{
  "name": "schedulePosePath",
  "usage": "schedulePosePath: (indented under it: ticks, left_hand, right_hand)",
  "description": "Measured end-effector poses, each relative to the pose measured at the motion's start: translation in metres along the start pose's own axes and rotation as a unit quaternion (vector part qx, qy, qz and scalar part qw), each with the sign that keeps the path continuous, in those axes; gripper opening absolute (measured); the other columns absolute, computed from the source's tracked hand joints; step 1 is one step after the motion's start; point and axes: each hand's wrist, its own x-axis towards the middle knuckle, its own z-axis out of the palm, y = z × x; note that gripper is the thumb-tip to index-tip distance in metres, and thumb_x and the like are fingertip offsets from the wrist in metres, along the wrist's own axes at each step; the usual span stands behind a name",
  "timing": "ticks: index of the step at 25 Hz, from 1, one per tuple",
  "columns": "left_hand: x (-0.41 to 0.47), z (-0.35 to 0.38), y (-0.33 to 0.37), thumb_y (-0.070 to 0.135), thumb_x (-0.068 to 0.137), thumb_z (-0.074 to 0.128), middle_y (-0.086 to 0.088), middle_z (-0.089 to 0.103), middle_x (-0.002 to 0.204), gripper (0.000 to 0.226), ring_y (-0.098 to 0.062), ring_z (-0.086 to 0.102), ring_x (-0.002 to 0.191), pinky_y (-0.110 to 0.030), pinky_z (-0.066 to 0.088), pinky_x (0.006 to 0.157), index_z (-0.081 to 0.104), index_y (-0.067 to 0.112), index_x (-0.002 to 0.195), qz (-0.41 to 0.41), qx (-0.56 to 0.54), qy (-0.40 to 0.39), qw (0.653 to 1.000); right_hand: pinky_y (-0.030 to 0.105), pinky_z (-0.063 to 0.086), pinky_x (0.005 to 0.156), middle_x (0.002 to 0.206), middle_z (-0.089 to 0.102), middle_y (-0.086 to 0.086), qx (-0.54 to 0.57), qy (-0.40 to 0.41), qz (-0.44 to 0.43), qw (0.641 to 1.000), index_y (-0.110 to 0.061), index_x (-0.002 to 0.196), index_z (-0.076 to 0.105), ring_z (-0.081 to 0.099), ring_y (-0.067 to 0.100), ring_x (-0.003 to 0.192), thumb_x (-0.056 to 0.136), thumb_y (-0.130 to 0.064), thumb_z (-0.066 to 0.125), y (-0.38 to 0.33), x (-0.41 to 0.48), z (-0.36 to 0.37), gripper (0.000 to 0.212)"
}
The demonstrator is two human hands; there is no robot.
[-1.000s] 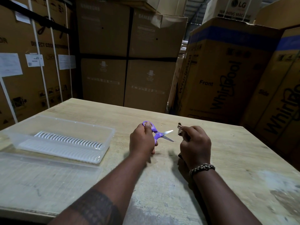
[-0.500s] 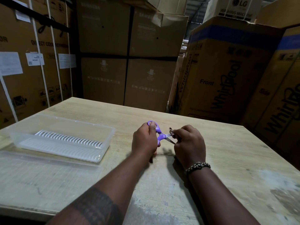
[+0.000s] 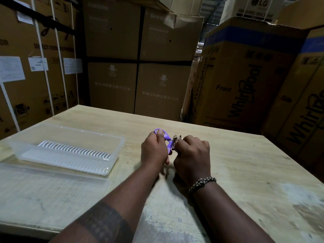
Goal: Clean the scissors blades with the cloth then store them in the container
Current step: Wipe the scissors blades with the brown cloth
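Note:
Small scissors (image 3: 168, 139) with purple handles are held above the middle of the wooden table (image 3: 245, 163). My left hand (image 3: 154, 150) grips the handles, thumb through the upper loop. My right hand (image 3: 192, 155) pinches a small brownish cloth (image 3: 176, 138) wrapped over the blades right at the pivot. The blades are hidden under the cloth and my fingers. A clear plastic container (image 3: 121, 146) with a white ridged insert stands open on the table to the left, well apart from both hands.
The container's clear lid (image 3: 52, 186) lies flat on the table near the front left edge. Tall cardboard appliance boxes (image 3: 245, 76) stand close behind and on both sides of the table. Bare wood lies to the right of my hands.
My right hand moved left with the cloth, from clear of the blade tips to covering the blades up to the pivot. The left hand kept hold of the handles.

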Motion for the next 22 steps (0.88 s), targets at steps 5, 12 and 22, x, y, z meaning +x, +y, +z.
schedulePosePath:
  ticks: [5,12,22]
  left_hand:
    - [-0.002,-0.002,0.002,0.042,0.112,0.031,-0.009,0.072,0.062,0.044,-0.021,0.055,0.034,-0.024,0.042,0.037,0.062,0.021,0.091,-0.005,-0.029,0.012,0.999]
    - [-0.002,-0.004,0.001,0.041,0.112,0.032,-0.012,0.072,0.067,0.042,-0.020,0.057,0.039,-0.020,0.041,0.033,0.063,0.019,0.095,-0.013,-0.021,0.022,0.999]
    - [0.000,0.002,-0.001,0.042,0.112,0.035,-0.012,0.074,0.067,0.040,-0.017,0.053,0.030,-0.021,0.039,0.034,0.062,0.017,0.097,-0.005,-0.020,-0.008,1.000]
  right_hand:
    - [0.035,0.031,0.068,0.063,0.051,-0.003,-0.045,-0.059,0.082,0.994,-0.022,0.064,0.063,0.048,0.026,0.057,0.060,-0.011,0.059,0.013,-0.002,-0.003,0.013]
    - [0.038,0.037,0.070,0.073,0.064,-0.003,0.028,0.047,0.057,0.997,-0.020,0.076,0.069,0.056,0.024,0.064,0.076,-0.002,0.072,0.025,0.002,-0.010,0.019]
    - [0.040,0.044,0.068,0.089,0.067,-0.004,0.059,0.006,0.017,0.998,-0.028,0.098,0.080,0.055,0.027,0.080,0.071,0.005,0.080,0.025,0.000,0.009,0.043]
